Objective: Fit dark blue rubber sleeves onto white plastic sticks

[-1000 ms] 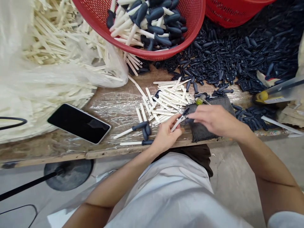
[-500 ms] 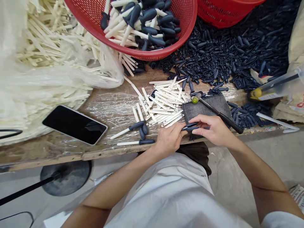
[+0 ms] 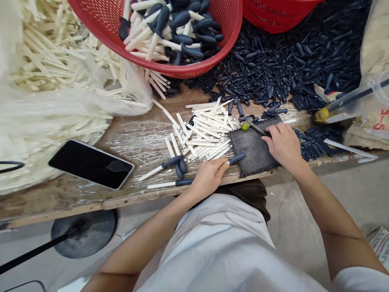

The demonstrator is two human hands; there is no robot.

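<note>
My left hand [image 3: 209, 175] is closed around the white strip of a plastic piece with a dark blue handle [image 3: 237, 158]; the handle points right, toward a dark grey cloth pad [image 3: 253, 152]. Over the pad's right side, my right hand [image 3: 285, 147] has its fingers closed on the shaft of a small hammer [image 3: 248, 122] with a yellow-green tip. Most of the hammer's handle is hidden beneath that hand. Loose white strips [image 3: 209, 127] lie in a heap behind my left hand. Several strips with blue handles [image 3: 184, 182] rest to its left.
A red basket [image 3: 182, 72] of handled pieces stands at the back, beside a large pile of dark blue handle parts [image 3: 258, 69]. White strips fill a plastic bag [image 3: 121, 97] at left. A phone [image 3: 91, 164] lies near the bench edge [image 3: 121, 199]. A clear container [image 3: 349, 101] leans at right.
My right hand has let go of the blue handle and moved right onto the hammer. The handle halves are now together on the strip in my left hand. The view has shifted slightly.
</note>
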